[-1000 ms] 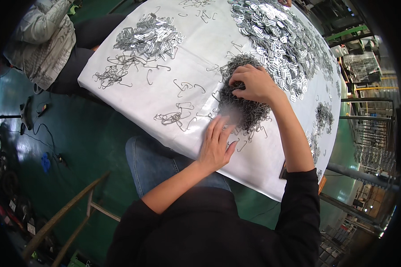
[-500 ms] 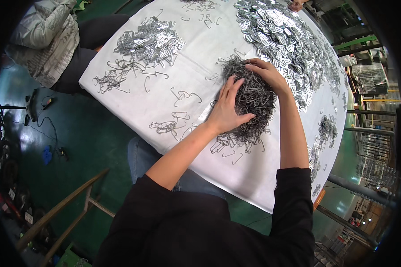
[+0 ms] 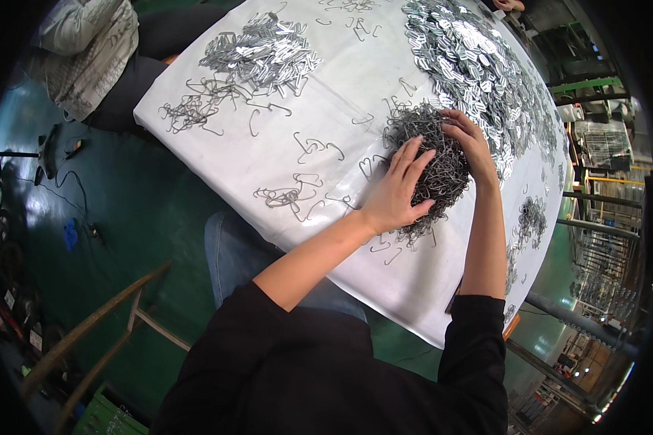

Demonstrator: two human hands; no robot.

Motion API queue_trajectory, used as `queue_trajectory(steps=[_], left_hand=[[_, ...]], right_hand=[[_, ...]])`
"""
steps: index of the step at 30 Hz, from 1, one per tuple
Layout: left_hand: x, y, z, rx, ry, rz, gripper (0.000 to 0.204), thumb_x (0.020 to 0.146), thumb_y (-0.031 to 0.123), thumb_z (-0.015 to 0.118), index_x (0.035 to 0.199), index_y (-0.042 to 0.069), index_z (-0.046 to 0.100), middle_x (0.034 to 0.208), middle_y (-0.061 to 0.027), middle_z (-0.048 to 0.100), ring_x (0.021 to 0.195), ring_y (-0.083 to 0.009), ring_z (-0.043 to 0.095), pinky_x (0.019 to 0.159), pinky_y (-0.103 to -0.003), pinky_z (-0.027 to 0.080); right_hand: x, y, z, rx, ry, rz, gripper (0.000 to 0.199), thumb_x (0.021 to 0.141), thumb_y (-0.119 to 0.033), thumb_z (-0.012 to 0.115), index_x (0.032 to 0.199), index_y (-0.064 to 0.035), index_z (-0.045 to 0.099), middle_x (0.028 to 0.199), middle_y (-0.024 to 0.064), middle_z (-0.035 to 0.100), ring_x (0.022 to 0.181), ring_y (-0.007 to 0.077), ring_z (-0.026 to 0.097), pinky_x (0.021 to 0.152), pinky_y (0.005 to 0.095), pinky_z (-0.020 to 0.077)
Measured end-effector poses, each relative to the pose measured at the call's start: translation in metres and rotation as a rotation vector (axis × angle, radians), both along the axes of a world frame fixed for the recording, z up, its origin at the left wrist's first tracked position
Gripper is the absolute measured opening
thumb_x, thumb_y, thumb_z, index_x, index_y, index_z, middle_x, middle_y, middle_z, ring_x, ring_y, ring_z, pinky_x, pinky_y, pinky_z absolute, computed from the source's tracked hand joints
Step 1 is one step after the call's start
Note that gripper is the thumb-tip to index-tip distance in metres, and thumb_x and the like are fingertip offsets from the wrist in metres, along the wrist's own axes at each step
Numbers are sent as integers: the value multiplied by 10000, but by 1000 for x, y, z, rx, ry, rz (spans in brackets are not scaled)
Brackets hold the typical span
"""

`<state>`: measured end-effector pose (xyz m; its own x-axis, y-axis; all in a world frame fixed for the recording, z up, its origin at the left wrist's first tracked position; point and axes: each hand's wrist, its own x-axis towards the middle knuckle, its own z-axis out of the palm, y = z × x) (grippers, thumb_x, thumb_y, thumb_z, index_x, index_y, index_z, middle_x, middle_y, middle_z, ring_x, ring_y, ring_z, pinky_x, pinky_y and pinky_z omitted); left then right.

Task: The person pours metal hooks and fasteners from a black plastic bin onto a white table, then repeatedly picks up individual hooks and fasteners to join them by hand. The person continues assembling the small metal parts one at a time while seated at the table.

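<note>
My left hand [image 3: 399,196] rests on the near left side of a dense heap of dark wire hooks [image 3: 442,174] on a white-covered table [image 3: 326,94]. Its fingers are spread and the thumb stands apart. From the far right side my right hand [image 3: 471,141] curves its parted fingers over the same heap. Both hands cup the heap between them, and neither is closed round a single hook. A few loose hooks [image 3: 389,251] lie at the heap's near edge. What lies beneath the palms is hidden.
A large heap of shiny flat metal pieces [image 3: 479,80] spreads beyond my right hand. A smaller metal heap [image 3: 261,54] and scattered hooks [image 3: 286,196] lie leftward. Another person's sleeve [image 3: 87,65] is at the left; a hand [image 3: 509,5] shows at the far edge.
Both hands have shifted slightly right and nearer in the picture, still against the hook heap. Fewer loose hooks show along its near edge. The whole view has moved a little.
</note>
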<state>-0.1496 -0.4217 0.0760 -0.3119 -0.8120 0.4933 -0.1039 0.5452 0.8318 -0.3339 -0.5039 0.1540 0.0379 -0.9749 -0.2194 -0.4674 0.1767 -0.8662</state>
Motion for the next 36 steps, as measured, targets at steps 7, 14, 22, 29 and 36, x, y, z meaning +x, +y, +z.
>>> queue_trajectory(steps=[7,14,22,29,36], left_hand=[[-5,-1,1,-38,-18,1,842,738,176,735,1419,21,266,1468,-242,223,1351,-463,229,1113,-500,273],[-6,2,-2,24,-57,-27,784,751,189,718,1381,14,285,1400,-252,283,1330,-496,215,1078,-523,312],[-3,-3,3,29,-54,-59,728,753,215,707,1348,-7,351,1364,-304,292,1314,-494,244,1096,-511,287],[-10,-12,5,-99,-46,-21,761,740,209,714,1375,5,348,1380,-282,298,1316,-467,272,1099,-499,291],[-13,-3,7,-21,-151,71,773,746,235,721,1407,72,354,1441,-210,277,1346,-416,230,1101,-494,259]], right_hand=[[51,-15,33,-344,854,177,256,829,-191,638,1060,-84,671,1024,108,652,966,279,635,821,372,496],[121,-18,-4,-185,1436,653,119,751,-185,682,842,-118,719,932,61,644,951,267,605,836,488,426],[88,-32,-28,-18,999,428,107,707,-177,636,750,-116,712,837,82,694,860,278,659,800,434,485],[59,-50,-18,45,785,417,210,712,-216,679,854,-70,730,838,135,690,835,296,658,766,385,513],[28,-62,-6,-171,981,519,402,753,-423,722,962,-79,715,965,187,674,937,351,641,844,404,493]])
